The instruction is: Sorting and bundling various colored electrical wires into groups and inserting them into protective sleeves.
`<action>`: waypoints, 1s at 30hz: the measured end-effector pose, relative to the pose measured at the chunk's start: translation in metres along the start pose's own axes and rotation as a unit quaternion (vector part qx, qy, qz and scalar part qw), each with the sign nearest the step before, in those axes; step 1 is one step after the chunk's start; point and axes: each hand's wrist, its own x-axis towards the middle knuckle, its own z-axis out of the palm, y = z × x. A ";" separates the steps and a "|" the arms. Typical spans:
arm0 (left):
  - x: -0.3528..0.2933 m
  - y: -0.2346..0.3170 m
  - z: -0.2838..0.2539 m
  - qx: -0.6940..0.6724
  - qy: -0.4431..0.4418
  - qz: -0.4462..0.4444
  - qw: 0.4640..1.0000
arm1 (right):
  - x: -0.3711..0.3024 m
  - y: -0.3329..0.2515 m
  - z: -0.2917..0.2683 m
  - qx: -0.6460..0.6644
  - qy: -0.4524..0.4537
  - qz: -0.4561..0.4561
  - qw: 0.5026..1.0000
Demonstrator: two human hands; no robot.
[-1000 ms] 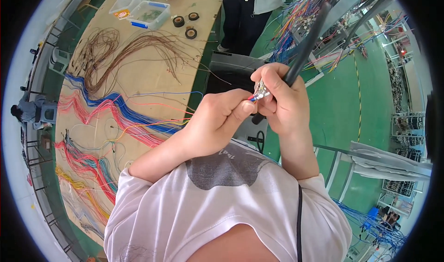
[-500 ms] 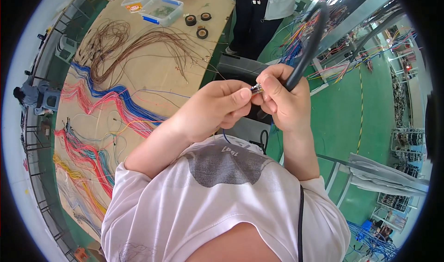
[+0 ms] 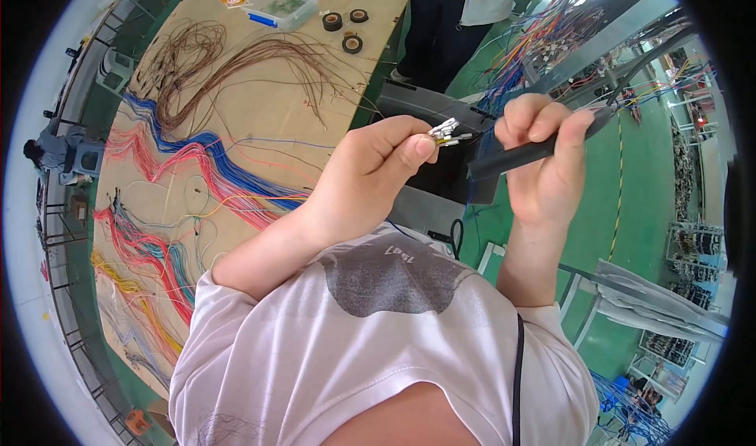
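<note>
My left hand point(image 3: 368, 169) is closed, thumb against forefinger, pinching a small bunch of wire ends with silver metal terminals point(image 3: 446, 129). The terminals stick out past the fingertips, and a yellow wire shows among them. Off to the right, my right hand point(image 3: 549, 182) is raised with its fingers curled round a black flexible tube point(image 3: 512, 161). One cut end of the tube points left toward the terminals, with a gap between them; the rest runs up and right behind the fingers.
On the wooden table point(image 3: 260, 143) lie brown wires point(image 3: 268, 50), blue wires point(image 3: 236, 170), pink wires and black tape rolls point(image 3: 352, 44). A clear plastic box point(image 3: 282, 6) stands at the back. A person point(image 3: 437, 36) stands beyond the table; hanging wires fill the upper right.
My right hand has drawn away to the right and up with the black tube, which has swung toward level. The terminals in my left hand are now uncovered.
</note>
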 end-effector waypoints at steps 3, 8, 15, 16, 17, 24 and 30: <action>-0.004 0.004 -0.002 -0.013 -0.035 -0.034 0.999 | -0.005 -0.004 -0.008 0.036 -0.036 0.037 0.998; -0.004 0.002 0.002 -0.034 -0.039 -0.035 0.998 | -0.016 -0.014 0.010 -0.013 0.067 0.056 0.996; -0.001 0.005 0.008 -0.027 -0.038 -0.031 0.998 | -0.025 -0.006 0.016 -0.022 0.149 0.000 0.989; -0.001 0.004 0.010 -0.027 -0.039 -0.032 0.998 | -0.026 -0.004 0.019 -0.022 0.160 0.004 0.987; 0.000 0.004 0.011 -0.023 -0.032 -0.030 0.999 | -0.027 -0.002 0.019 -0.027 0.169 0.005 0.985; 0.003 -0.009 0.018 0.238 0.069 0.186 0.951 | -0.027 0.005 0.025 -0.080 0.184 -0.002 0.980; 0.005 -0.009 0.013 0.192 0.003 0.198 0.961 | -0.025 -0.005 0.016 -0.042 0.169 0.000 0.985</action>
